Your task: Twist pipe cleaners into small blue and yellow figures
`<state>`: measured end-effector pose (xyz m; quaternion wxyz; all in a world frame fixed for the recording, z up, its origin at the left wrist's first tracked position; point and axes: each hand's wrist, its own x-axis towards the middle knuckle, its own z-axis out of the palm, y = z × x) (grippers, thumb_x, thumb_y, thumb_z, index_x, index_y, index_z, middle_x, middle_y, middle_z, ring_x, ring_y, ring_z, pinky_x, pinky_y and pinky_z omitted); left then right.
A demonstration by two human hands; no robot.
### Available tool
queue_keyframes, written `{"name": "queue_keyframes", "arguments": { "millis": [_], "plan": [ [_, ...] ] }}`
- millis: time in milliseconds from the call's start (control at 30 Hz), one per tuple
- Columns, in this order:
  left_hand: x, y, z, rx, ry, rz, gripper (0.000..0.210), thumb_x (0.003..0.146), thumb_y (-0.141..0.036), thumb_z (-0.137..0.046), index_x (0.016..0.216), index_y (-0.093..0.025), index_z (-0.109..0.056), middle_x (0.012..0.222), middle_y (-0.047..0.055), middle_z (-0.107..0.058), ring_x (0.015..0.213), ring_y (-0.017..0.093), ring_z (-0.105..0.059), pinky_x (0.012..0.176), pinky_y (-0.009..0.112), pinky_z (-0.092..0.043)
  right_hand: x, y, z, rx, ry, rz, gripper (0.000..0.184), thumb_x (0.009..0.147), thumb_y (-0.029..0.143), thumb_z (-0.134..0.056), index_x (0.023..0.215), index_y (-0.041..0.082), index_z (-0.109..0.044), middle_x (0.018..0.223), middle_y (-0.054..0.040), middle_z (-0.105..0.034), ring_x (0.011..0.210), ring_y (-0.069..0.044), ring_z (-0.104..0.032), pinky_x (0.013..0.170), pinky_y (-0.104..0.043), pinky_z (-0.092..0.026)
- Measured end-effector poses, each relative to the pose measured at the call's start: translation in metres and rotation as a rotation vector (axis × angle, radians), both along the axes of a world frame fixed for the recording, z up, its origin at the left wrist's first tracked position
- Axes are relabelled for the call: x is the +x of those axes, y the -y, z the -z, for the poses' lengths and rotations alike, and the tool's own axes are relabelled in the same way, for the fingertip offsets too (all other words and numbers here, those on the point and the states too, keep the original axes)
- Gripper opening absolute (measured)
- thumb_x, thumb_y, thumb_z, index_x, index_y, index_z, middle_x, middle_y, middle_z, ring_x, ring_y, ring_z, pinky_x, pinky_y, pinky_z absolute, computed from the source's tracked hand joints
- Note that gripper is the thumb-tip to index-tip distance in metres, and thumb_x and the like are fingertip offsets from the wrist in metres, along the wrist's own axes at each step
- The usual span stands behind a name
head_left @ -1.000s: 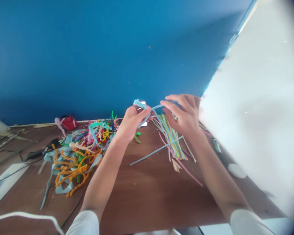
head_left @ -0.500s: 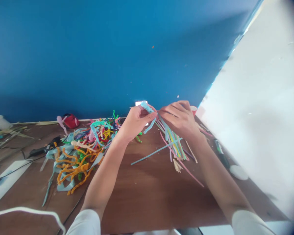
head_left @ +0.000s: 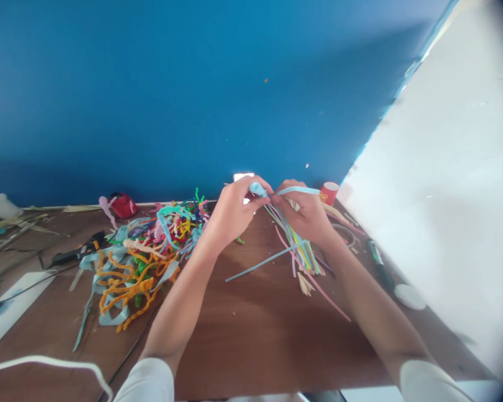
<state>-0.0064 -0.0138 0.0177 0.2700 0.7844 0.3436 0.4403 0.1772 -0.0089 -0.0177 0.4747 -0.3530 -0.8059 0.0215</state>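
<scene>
My left hand (head_left: 238, 209) is closed, thumb and fingers pinching a light blue fuzzy piece, apparently a wound pipe cleaner (head_left: 257, 189). Its rounded end sticks up above the thumb. Close beside it, my right hand (head_left: 304, 212) pinches a light blue strip (head_left: 299, 190) whose free end points right past the knuckles. The fingertips of both hands nearly meet, so the join between the two blue parts is hidden. Below the right hand, a fan of pastel pipe cleaners (head_left: 305, 254) lies on the table, with one grey-blue stem (head_left: 255, 266) crossing out to the left.
A tangled heap of coloured pipe cleaners (head_left: 138, 273) covers the table's left side. Behind my hands is a lit phone (head_left: 243, 176). At right are a red cup (head_left: 329, 192), a dark marker (head_left: 379, 262) and a white disc (head_left: 409, 296). A blue wall (head_left: 193, 100) rises behind.
My right hand has turned and lowered slightly, and the blue strip now extends right above it. The blue piece in my left hand has tilted; its dangling lower end no longer shows.
</scene>
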Motion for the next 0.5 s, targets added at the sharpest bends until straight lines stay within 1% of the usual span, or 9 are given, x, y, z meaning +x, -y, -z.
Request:
{"name": "queue_keyframes", "arguments": {
  "millis": [67, 133, 233, 300, 367, 400, 467, 500],
  "plan": [
    [0.0, 0.005, -0.002, 0.087, -0.05, -0.067, 0.007, 0.081, -0.018, -0.06, 0.086, -0.019, -0.065, 0.086, 0.003, -0.066, 0.078, 0.016, -0.056, 0.071, 0.026, -0.041, -0.005, 0.003, 0.001, -0.211, -0.169, -0.086, 0.034, 0.092, 0.041, -0.051, 0.066, 0.019, -0.055, 0.067, -0.0003, -0.053, 0.065, -0.014, -0.045, 0.064, -0.031, -0.035],
    [0.001, 0.01, -0.004, 0.157, -0.087, -0.088, 0.008, 0.082, -0.015, -0.058, 0.087, -0.02, -0.063, 0.088, 0.003, -0.066, 0.079, 0.016, -0.056, 0.074, 0.026, -0.042, -0.01, 0.007, 0.002, -0.463, -0.379, -0.198, 0.034, 0.089, 0.044, -0.056, 0.067, 0.019, -0.056, 0.065, 0.0009, -0.051, 0.061, -0.012, -0.043, 0.06, -0.029, -0.034],
    [0.001, 0.013, -0.005, 0.238, -0.118, -0.059, 0.013, 0.085, -0.012, -0.053, 0.088, -0.021, -0.062, 0.09, 0.004, -0.066, 0.085, 0.017, -0.056, 0.079, 0.028, -0.042, -0.016, 0.01, 0.001, -0.788, -0.695, -0.424, 0.03, 0.084, 0.043, -0.064, 0.068, 0.018, -0.057, 0.066, 0.0006, -0.052, 0.062, -0.012, -0.046, 0.059, -0.027, -0.038],
    [0.002, 0.014, -0.006, 0.278, -0.108, -0.031, 0.013, 0.086, -0.013, -0.052, 0.086, -0.022, -0.061, 0.091, 0.005, -0.066, 0.089, 0.018, -0.056, 0.082, 0.029, -0.042, -0.017, 0.011, 0.0, -0.917, -0.828, -0.51, 0.028, 0.081, 0.041, -0.067, 0.068, 0.018, -0.058, 0.066, 0.0006, -0.051, 0.061, -0.012, -0.048, 0.059, -0.027, -0.041],
    [0.004, 0.014, -0.006, 0.266, -0.062, -0.028, 0.01, 0.087, -0.016, -0.054, 0.085, -0.022, -0.061, 0.092, 0.006, -0.066, 0.091, 0.019, -0.056, 0.082, 0.029, -0.043, -0.018, 0.012, -0.002, -0.95, -0.872, -0.514, 0.027, 0.081, 0.041, -0.067, 0.069, 0.019, -0.058, 0.065, 0.0008, -0.051, 0.059, -0.012, -0.048, 0.058, -0.027, -0.042],
    [0.004, 0.014, -0.007, 0.236, -0.025, -0.034, 0.007, 0.086, -0.017, -0.055, 0.086, -0.022, -0.061, 0.091, 0.005, -0.066, 0.09, 0.019, -0.057, 0.081, 0.029, -0.043, -0.017, 0.013, -0.003, -0.924, -0.864, -0.495, 0.027, 0.081, 0.041, -0.067, 0.069, 0.019, -0.059, 0.065, 0.0006, -0.052, 0.059, -0.011, -0.048, 0.058, -0.027, -0.043],
    [0.005, 0.014, -0.006, 0.139, 0.054, -0.044, 0.004, 0.085, -0.021, -0.059, 0.089, -0.021, -0.061, 0.088, 0.004, -0.065, 0.085, 0.017, -0.058, 0.077, 0.028, -0.044, -0.015, 0.014, -0.004, -0.791, -0.791, -0.41, 0.027, 0.084, 0.042, -0.064, 0.07, 0.019, -0.061, 0.066, -0.0001, -0.055, 0.059, -0.011, -0.048, 0.058, -0.027, -0.043],
    [0.005, 0.013, -0.005, 0.084, 0.089, -0.039, 0.006, 0.085, -0.023, -0.06, 0.091, -0.02, -0.06, 0.086, 0.004, -0.064, 0.081, 0.016, -0.058, 0.075, 0.027, -0.044, -0.014, 0.014, -0.004, -0.69, -0.731, -0.339, 0.027, 0.085, 0.042, -0.063, 0.071, 0.019, -0.061, 0.067, -0.0002, -0.056, 0.06, -0.012, -0.049, 0.059, -0.027, -0.043]
  ]
}}
